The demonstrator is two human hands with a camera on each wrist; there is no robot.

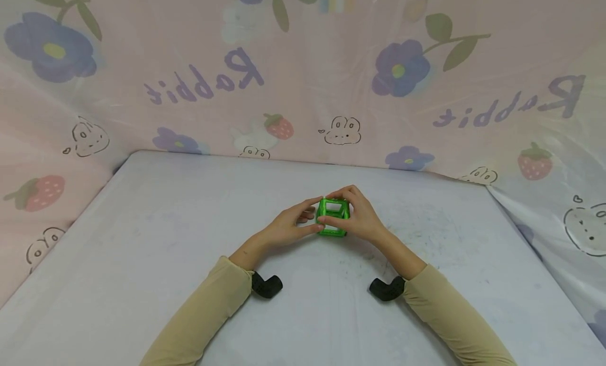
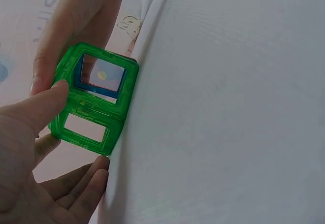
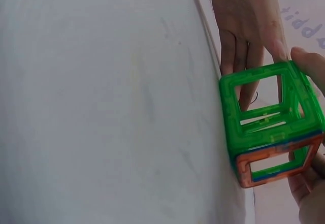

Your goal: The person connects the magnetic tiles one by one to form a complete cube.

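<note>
A small box-shaped block of magnetic building tiles (image 1: 334, 233) sits on the table between both hands. Its open-framed tiles are mostly green (image 3: 274, 134), with an orange tile (image 3: 245, 170) on the right-hand side and some blue edging (image 2: 96, 88). From the left, my left hand (image 1: 284, 226) holds the block between thumb and index finger; its other fingers bend loosely beside it. My right hand (image 1: 363, 219) grips the opposite side, its thumb across the front and its fingers over the far top edge. Parts of the block are hidden behind the fingers.
The white-covered table (image 1: 213, 197) spreads around the hands, with faint smudges to the right. A pink printed curtain (image 1: 303, 82) rises along its back and sides. Black curved pieces (image 1: 268, 286) stick out at both sleeve cuffs.
</note>
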